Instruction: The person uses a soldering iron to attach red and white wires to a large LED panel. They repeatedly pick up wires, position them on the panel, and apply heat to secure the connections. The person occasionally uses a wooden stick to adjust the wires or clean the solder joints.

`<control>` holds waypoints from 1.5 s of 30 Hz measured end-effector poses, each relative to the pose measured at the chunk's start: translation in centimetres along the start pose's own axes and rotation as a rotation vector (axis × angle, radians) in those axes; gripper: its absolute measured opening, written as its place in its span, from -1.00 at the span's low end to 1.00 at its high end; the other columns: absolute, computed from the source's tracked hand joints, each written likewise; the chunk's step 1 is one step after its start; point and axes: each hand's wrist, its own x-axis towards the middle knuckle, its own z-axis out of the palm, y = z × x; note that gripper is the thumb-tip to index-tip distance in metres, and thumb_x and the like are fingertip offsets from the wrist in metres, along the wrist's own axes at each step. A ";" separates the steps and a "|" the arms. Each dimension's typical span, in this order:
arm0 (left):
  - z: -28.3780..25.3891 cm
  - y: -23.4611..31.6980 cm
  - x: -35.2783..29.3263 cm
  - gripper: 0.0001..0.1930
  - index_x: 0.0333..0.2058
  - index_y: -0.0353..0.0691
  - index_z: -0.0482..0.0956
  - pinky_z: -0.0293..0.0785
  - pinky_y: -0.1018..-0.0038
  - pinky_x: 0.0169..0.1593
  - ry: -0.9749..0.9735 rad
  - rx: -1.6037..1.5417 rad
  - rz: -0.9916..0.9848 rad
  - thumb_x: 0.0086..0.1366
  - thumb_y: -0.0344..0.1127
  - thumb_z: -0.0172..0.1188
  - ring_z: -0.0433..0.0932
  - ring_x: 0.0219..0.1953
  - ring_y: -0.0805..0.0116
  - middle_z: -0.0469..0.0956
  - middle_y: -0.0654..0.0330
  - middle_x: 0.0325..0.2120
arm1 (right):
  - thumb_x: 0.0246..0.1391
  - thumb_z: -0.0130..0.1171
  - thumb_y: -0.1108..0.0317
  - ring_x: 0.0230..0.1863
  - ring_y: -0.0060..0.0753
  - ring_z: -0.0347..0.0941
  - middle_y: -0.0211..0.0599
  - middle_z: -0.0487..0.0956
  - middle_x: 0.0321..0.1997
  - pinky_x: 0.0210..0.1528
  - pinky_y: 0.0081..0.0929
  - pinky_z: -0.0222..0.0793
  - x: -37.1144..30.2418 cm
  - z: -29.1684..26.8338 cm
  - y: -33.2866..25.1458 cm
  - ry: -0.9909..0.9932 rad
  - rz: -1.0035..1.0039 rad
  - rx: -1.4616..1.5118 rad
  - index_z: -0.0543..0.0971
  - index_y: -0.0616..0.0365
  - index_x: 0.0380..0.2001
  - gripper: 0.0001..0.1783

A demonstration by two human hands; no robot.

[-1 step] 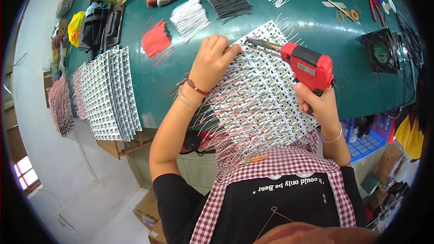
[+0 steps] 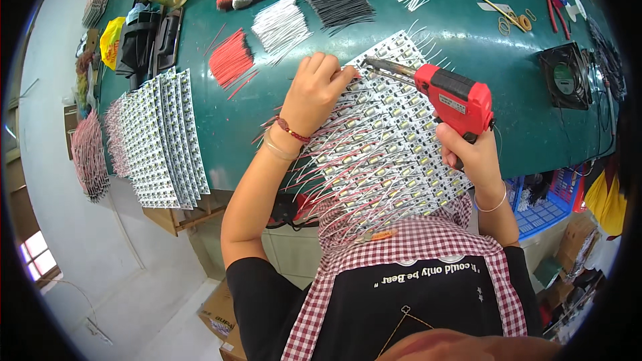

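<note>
My right hand (image 2: 473,154) is wrapped round the grip of a red and black soldering gun (image 2: 461,101). Its dark tip points left and meets the far corner of a white circuit board panel (image 2: 408,130). Rows of small components cover the panel, and red and white wires stick out along its left side. At that same corner my left hand (image 2: 317,87) is closed in a pinch, a bit of red wire (image 2: 356,75) showing at its fingertips. The palm side of the left hand is hidden. The panel's near end rests over my checked apron (image 2: 428,234).
Beyond my left hand lie piles of red wires (image 2: 231,57), white wires (image 2: 281,25) and black wires (image 2: 338,1). Stacked panels (image 2: 157,140) stand at the left table edge. A black fan (image 2: 564,75) is at the right, with pliers (image 2: 556,13) behind and a blue crate (image 2: 535,210) below.
</note>
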 end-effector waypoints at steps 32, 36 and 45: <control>0.0 -0.2 0.2 -0.76 -0.34 -0.13 0.61 0.23 0.39 -0.29 0.029 -0.022 -0.017 -0.05 -0.51 0.15 0.34 -0.41 0.31 0.31 0.28 -0.53 | 0.04 0.30 0.41 -0.73 -0.71 0.32 -0.49 0.46 -0.64 -0.70 -0.69 0.17 -1.1 0.5 0.1 0.095 -0.026 0.057 0.51 0.24 -0.28 -0.79; -0.5 0.3 0.2 -0.76 -0.34 -0.13 0.61 0.25 0.39 -0.28 0.109 0.009 0.012 -0.05 -0.51 0.16 0.35 -0.39 0.31 0.32 0.28 -0.52 | 0.05 0.28 0.41 -0.72 -0.69 0.35 -0.46 0.48 -0.63 -0.71 -0.69 0.18 -1.8 -0.1 -0.2 0.111 -0.004 0.109 0.51 0.27 -0.27 -0.78; 0.2 1.3 -0.3 -0.79 -0.35 -0.18 0.61 0.27 0.41 -0.30 -0.041 -0.073 -0.011 -0.03 -0.50 0.17 0.36 -0.39 0.30 0.32 0.26 -0.52 | 0.07 0.26 0.42 -0.74 -0.72 0.31 -0.49 0.44 -0.70 -0.70 -0.69 0.18 -2.3 -0.2 0.9 0.080 0.031 0.076 0.51 0.24 -0.34 -0.85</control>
